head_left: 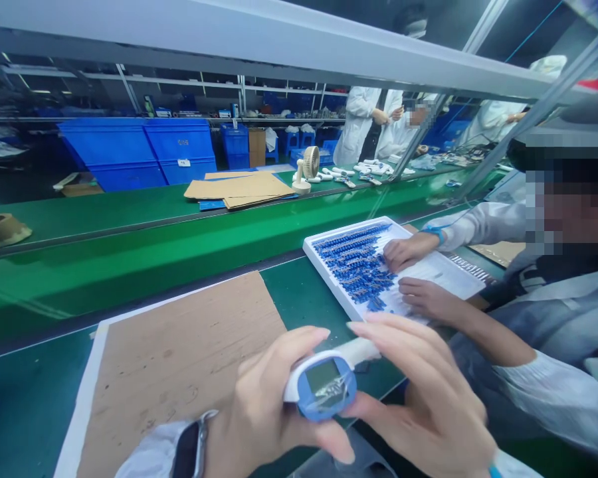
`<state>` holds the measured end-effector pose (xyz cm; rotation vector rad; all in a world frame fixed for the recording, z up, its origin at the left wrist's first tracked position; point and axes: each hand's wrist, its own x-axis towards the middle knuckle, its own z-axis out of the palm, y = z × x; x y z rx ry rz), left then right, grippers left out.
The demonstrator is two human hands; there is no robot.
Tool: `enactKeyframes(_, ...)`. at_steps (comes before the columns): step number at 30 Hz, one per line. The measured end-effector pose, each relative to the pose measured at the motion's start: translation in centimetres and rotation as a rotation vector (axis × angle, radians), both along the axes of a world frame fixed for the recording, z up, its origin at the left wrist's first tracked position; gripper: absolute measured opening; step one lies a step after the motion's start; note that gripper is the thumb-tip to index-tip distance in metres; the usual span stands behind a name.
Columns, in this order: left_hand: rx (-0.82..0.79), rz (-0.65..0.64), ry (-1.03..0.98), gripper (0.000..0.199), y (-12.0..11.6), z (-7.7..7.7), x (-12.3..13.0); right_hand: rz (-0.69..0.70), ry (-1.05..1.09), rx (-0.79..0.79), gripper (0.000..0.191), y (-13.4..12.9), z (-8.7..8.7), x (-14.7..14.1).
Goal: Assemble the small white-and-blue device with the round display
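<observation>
At the bench (24, 398), we're gripping the blue-faced LCD handheld (325, 388) with left hand (254, 392) and right hand (428, 388) fingers (398, 338), white handle (361, 350) running rightward, right nearer.

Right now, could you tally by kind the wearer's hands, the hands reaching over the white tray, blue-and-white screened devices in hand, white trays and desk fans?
Wearer's hands: 2
Co-worker's hands: 2
Screened device: 1
White tray: 1
Desk fan: 1
Total: 7
</observation>
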<state>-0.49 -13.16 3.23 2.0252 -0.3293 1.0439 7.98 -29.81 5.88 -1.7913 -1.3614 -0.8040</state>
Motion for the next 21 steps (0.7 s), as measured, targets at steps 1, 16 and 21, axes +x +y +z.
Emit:
enactKeyframes(1,-0.006,-0.005,-0.014,0.057,0.2,-0.1,0.2,0.039,0.017,-0.035,0.035,0.5,0.2,0.6)
enactKeyframes(16,-0.053,-0.070,-0.082,0.043,1.1,-0.3,1.2,0.209,0.070,-0.156,0.032,2.1,1.4,1.5)
enactKeyframes(21,-0.192,-0.041,0.222,0.056,2.5,-0.6,2.5,0.225,0.555,-0.397,0.049,2.6,-0.1,4.3)
